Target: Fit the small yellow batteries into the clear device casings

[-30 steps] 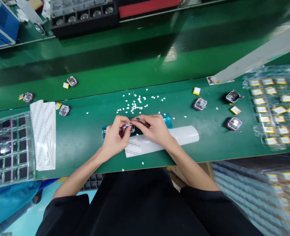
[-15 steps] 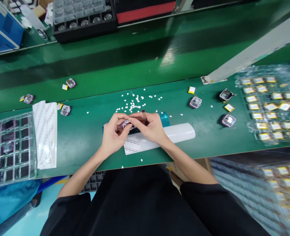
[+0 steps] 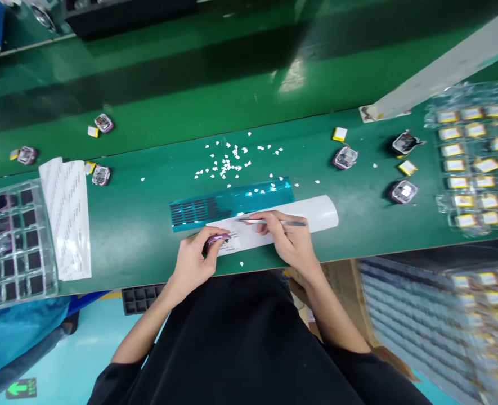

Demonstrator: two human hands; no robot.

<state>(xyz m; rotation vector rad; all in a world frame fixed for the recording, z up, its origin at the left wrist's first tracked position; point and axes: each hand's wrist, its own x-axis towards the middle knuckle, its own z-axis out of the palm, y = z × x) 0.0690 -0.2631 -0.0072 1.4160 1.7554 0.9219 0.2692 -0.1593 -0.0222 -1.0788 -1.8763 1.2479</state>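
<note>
Purple-cased unit (image 3: 217, 240): I see it pinched between thumb and fingers of the left hand (image 3: 196, 254), over the white sheet's (image 3: 322, 214) printed end. Right hand (image 3: 291, 242) is closed around a slim metal tool (image 3: 295, 223), long axis crosswise, tip leftward. From that tip the unit lies left and bodyward, apart. Blue film (image 3: 257, 198) just beyond; whether the tip touches it, I can't tell.

No longer meeting at the purple device (image 3: 218, 238), the left hand (image 3: 194, 257) and right hand (image 3: 291, 241) now sit apart, baring more of the blue film (image 3: 249, 198) beyond them.
</note>
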